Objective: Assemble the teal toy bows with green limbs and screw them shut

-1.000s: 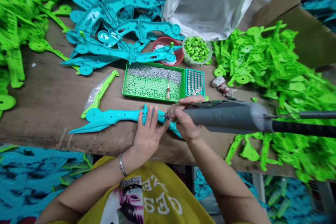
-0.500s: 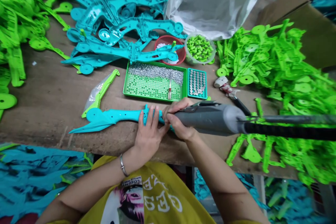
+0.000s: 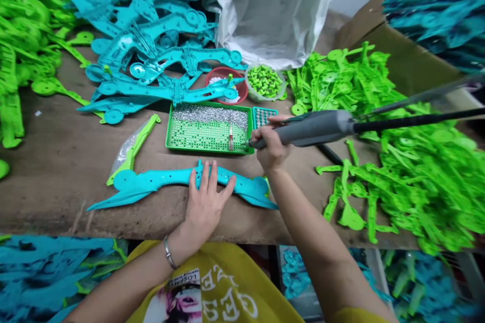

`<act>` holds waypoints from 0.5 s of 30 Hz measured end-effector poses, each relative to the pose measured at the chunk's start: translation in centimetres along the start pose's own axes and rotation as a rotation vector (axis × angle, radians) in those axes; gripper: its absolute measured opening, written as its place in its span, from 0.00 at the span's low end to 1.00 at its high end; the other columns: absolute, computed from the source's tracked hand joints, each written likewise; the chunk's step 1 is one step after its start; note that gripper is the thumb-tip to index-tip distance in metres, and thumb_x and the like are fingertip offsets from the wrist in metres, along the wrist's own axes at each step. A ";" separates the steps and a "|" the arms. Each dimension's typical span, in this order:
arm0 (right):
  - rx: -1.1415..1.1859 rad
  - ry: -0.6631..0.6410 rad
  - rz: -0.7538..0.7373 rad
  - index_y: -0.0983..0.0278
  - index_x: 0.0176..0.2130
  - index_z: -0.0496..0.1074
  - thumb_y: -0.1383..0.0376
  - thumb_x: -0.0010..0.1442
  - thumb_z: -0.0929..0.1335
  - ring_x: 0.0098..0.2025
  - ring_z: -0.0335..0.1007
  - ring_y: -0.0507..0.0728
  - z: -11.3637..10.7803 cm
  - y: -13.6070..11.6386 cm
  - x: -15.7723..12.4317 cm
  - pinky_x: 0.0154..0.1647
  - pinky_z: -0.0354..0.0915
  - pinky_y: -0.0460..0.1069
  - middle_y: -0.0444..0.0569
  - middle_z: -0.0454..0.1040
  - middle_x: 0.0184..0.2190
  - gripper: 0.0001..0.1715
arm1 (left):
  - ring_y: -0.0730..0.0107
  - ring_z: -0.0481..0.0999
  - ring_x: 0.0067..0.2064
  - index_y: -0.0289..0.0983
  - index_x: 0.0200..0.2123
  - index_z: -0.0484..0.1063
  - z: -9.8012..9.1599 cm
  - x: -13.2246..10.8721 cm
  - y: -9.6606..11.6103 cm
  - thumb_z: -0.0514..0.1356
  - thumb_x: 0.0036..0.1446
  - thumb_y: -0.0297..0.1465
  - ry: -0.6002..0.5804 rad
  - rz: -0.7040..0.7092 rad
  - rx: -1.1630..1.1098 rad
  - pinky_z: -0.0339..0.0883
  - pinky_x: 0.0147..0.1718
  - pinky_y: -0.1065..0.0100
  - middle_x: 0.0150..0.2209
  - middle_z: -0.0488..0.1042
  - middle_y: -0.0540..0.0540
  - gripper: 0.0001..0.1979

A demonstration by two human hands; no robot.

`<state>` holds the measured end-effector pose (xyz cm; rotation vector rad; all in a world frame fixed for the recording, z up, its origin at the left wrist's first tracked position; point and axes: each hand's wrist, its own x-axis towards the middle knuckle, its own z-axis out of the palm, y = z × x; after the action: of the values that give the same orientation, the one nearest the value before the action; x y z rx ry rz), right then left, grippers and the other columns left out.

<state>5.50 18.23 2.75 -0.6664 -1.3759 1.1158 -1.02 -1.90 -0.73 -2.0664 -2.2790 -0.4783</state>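
Note:
My left hand [image 3: 206, 197] lies with fingers spread on the middle of a blue plastic bow-shaped part [image 3: 162, 177], pressing it to the table. A green plastic limb with a clear film-like piece [image 3: 132, 149] adjoins the blue part's left end. My right hand [image 3: 272, 146] is wrapped round a grey electric screwdriver [image 3: 318, 128], its cord running off to the right. The driver's tip is at the right edge of a green perforated tray [image 3: 204, 148] full of small screws along its back. In that tray lies a small hand screwdriver [image 3: 231, 137].
Behind the tray stand a red basket [image 3: 242, 92] and a clear tub of small green pieces [image 3: 265, 82]. A small teal tray [image 3: 261, 117] holds round metal pieces. Blue parts [image 3: 159, 55] and green parts [image 3: 401, 176] are heaped around; a white sack [image 3: 273, 15] stands behind.
My right hand has lifted the electric screwdriver off the blue part and carried it up to the tray's edge. My left hand stays on the part. The camera view has shifted.

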 end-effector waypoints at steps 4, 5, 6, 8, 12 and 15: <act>-0.030 -0.006 0.007 0.58 0.36 0.64 0.57 0.53 0.72 0.17 0.62 0.49 0.0 1.5 0.1 0.22 0.63 0.47 0.34 0.65 0.17 0.15 | 0.37 0.56 0.68 0.51 0.63 0.63 -0.2 0.1 0.0 0.59 0.58 0.22 -0.018 -0.005 0.003 0.54 0.58 0.31 0.68 0.55 0.30 0.31; -0.040 -0.009 0.014 0.58 0.35 0.64 0.56 0.53 0.72 0.17 0.62 0.49 0.0 1.7 0.2 0.22 0.63 0.48 0.34 0.64 0.17 0.15 | 0.37 0.57 0.68 0.51 0.63 0.64 -0.3 0.1 0.1 0.60 0.58 0.23 -0.023 -0.007 0.005 0.54 0.58 0.32 0.68 0.56 0.30 0.31; -0.049 -0.011 0.017 0.59 0.34 0.63 0.55 0.53 0.72 0.17 0.62 0.49 0.1 1.7 0.3 0.23 0.64 0.48 0.34 0.64 0.17 0.16 | 0.37 0.57 0.67 0.51 0.62 0.64 -0.4 0.2 0.1 0.60 0.59 0.23 -0.026 -0.006 0.009 0.55 0.58 0.32 0.68 0.56 0.30 0.30; -0.068 -0.020 0.021 0.59 0.33 0.62 0.54 0.53 0.71 0.17 0.62 0.50 0.2 1.7 0.4 0.23 0.64 0.48 0.35 0.63 0.17 0.16 | 0.36 0.58 0.67 0.51 0.62 0.64 -0.5 0.3 0.1 0.61 0.59 0.24 -0.028 -0.002 0.018 0.56 0.57 0.32 0.67 0.58 0.29 0.30; -0.073 -0.025 0.032 0.58 0.34 0.62 0.56 0.52 0.72 0.16 0.61 0.49 0.4 1.4 0.7 0.21 0.62 0.47 0.33 0.62 0.15 0.17 | 0.35 0.59 0.66 0.50 0.62 0.65 -0.6 0.3 0.1 0.61 0.59 0.24 -0.017 0.007 0.028 0.58 0.57 0.32 0.66 0.59 0.27 0.30; -0.065 -0.041 0.049 0.58 0.34 0.61 0.56 0.52 0.72 0.15 0.60 0.49 0.7 1.4 0.8 0.20 0.60 0.46 0.33 0.62 0.15 0.17 | 0.35 0.58 0.67 0.50 0.62 0.64 -0.5 0.2 0.1 0.60 0.59 0.23 -0.013 0.006 0.022 0.57 0.57 0.32 0.66 0.58 0.28 0.30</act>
<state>4.44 19.33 1.93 -0.7312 -1.4427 1.1325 -1.02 -1.80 -0.22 -2.0719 -2.2732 -0.4387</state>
